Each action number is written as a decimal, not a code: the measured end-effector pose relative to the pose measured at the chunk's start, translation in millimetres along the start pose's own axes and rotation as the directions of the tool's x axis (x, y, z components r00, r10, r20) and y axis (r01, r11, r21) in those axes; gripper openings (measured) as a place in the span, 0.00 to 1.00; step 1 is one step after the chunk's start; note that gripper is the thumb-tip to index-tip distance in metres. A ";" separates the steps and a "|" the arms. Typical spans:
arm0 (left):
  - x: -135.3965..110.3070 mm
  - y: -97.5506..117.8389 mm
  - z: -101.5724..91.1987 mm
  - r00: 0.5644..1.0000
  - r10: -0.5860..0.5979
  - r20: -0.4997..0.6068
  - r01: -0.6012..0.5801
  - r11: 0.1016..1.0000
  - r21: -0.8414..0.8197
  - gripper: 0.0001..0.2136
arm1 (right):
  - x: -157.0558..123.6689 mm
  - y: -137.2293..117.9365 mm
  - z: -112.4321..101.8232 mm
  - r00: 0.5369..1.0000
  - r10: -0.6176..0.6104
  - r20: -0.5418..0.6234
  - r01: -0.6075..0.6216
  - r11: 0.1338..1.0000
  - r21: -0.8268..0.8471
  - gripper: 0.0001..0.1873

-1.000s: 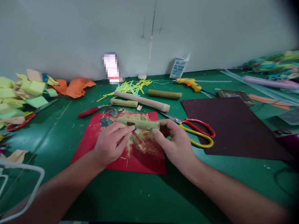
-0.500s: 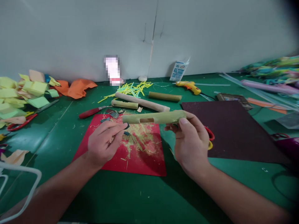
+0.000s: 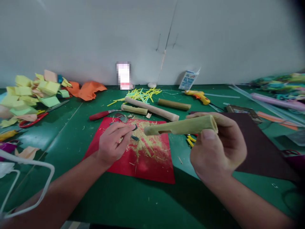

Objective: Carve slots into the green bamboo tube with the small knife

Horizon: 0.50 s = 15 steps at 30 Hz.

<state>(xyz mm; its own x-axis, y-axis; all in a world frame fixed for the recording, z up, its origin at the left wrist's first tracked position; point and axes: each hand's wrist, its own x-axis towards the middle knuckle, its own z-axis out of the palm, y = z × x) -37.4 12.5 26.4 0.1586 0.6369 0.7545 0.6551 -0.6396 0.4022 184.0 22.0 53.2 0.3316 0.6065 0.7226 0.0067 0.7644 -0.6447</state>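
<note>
My right hand (image 3: 219, 146) grips a pale green bamboo tube (image 3: 183, 126) near one end, its hollow opening turned toward me. A rectangular notch is cut into the side of the tube, which is raised over the red mat (image 3: 152, 176). Pinched between the fingertips of my left hand (image 3: 114, 141) is a small dark scrap (image 3: 135, 127) that looks like sandpaper. That hand is above the mat's left part, just short of the tube's far end. Shavings and dust (image 3: 147, 144) cover the middle of the mat, along with another dark scrap (image 3: 134, 138).
Behind the mat lie a pale wooden stick (image 3: 154, 109), bamboo pieces (image 3: 173, 104) and a red-handled tool (image 3: 98, 115). A yellow glue gun (image 3: 199, 97) is farther back. Folded papers (image 3: 35, 92) and red-handled scissors (image 3: 33, 122) occupy the left; a dark sheet (image 3: 259, 149) lies right.
My right hand has moved right and closer with the bamboo tube, turning its open end toward me. My left hand keeps its pinch on the scrap. The view has shifted slightly.
</note>
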 end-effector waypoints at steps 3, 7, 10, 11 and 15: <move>0.5 -3.0 -0.2 1.000 -0.014 0.000 0.014 1.000 -0.009 0.11 | -1.2 -6.5 2.8 0.988 -0.026 0.154 0.032 0.999 -0.037 0.13; 1.3 -4.9 -1.0 1.000 0.009 0.001 -0.009 1.000 -0.026 0.11 | -1.3 -13.3 9.0 0.940 0.082 0.331 -0.047 0.992 -0.114 0.15; 1.5 -5.5 -2.5 1.000 0.024 0.011 -0.024 0.999 -0.026 0.11 | 0.3 -19.6 20.3 0.927 0.131 0.350 -0.077 0.983 -0.164 0.13; 1.5 -5.9 -3.1 1.000 0.027 0.016 -0.026 0.999 -0.026 0.11 | 0.8 -21.8 24.7 0.924 0.139 0.356 -0.082 0.982 -0.170 0.12; 1.9 -9.2 -4.8 0.999 0.036 0.021 -0.035 0.999 -0.035 0.11 | 2.5 -26.6 40.7 0.923 0.167 0.347 -0.112 0.978 -0.173 0.10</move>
<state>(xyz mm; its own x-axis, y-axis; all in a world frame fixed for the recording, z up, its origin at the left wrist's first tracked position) -46.7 17.5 26.6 0.1974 0.6222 0.7575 0.6231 -0.6762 0.3931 146.2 12.1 82.3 -0.0207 0.7634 0.6456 0.1331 0.6421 -0.7550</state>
